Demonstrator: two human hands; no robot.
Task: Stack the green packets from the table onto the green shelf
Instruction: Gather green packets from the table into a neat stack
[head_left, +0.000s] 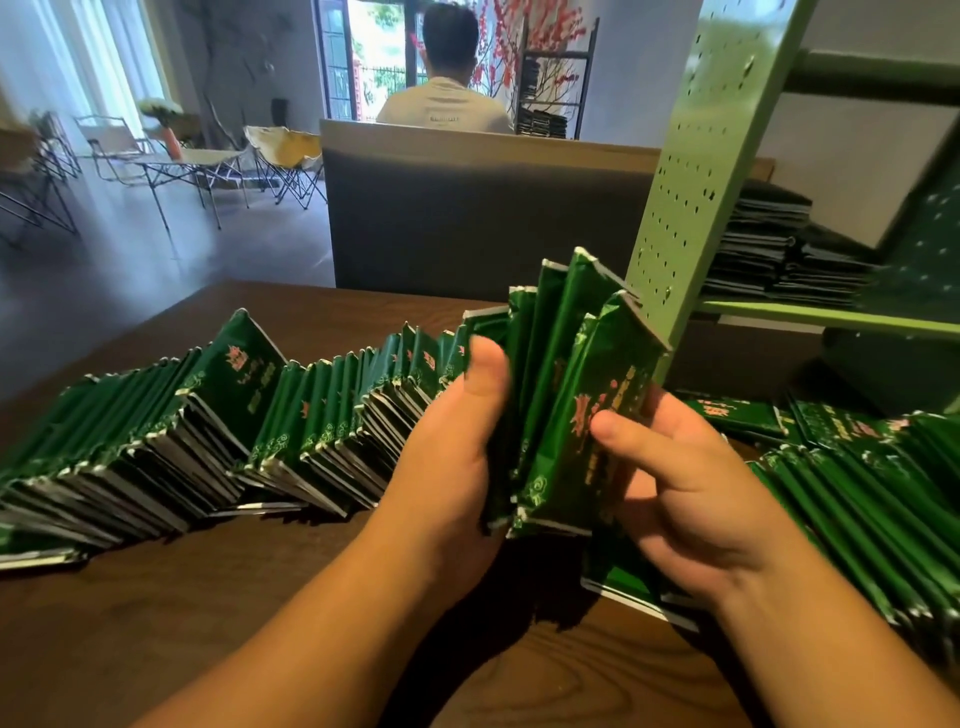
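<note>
A bundle of several green packets (566, 384) stands upright above the brown table (156, 623), held between both hands. My left hand (457, 452) grips the bundle's left side, thumb on top. My right hand (691, 488) holds the right side, its thumb pressed on the front packet. A long leaning row of green packets (218, 431) runs across the table to the left. More packets (857, 467) lie in rows at the right. The green shelf (831, 314) stands at the right, with stacks of packets (769, 249) on it.
The shelf's perforated green upright (696, 171) rises just behind the held bundle. A grey partition (467, 218) stands beyond the table, with a person (447, 98) seated behind it, back turned. Folding chairs (280, 156) and a small table stand at the far left.
</note>
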